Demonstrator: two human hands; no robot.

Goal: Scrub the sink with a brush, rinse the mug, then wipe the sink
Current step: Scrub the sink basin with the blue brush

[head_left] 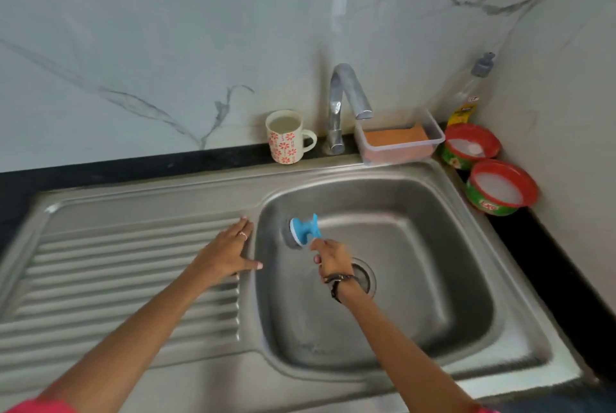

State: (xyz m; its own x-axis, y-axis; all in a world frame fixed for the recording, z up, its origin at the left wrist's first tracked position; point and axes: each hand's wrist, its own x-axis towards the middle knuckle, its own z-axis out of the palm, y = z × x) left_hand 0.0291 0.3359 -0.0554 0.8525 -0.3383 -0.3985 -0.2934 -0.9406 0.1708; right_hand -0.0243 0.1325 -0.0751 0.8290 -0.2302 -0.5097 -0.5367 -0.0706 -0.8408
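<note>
A steel sink (433,262) fills the middle of the head view. My right hand (331,261) grips the handle of a blue brush (305,229), whose head presses against the basin's left wall. The hand looks blurred. My left hand (226,252) rests flat, fingers spread, on the drainboard (116,272) beside the basin's left rim. A white mug (286,137) with red flowers stands upright on the ledge behind the sink, left of the tap (343,106). The drain (365,277) shows just right of my right wrist.
A clear tub (398,141) holding an orange sponge sits right of the tap. Two red-and-green round tubs (470,146) (500,187) stand at the right wall, with a bottle (470,92) behind them. Marble wall runs behind and on the right.
</note>
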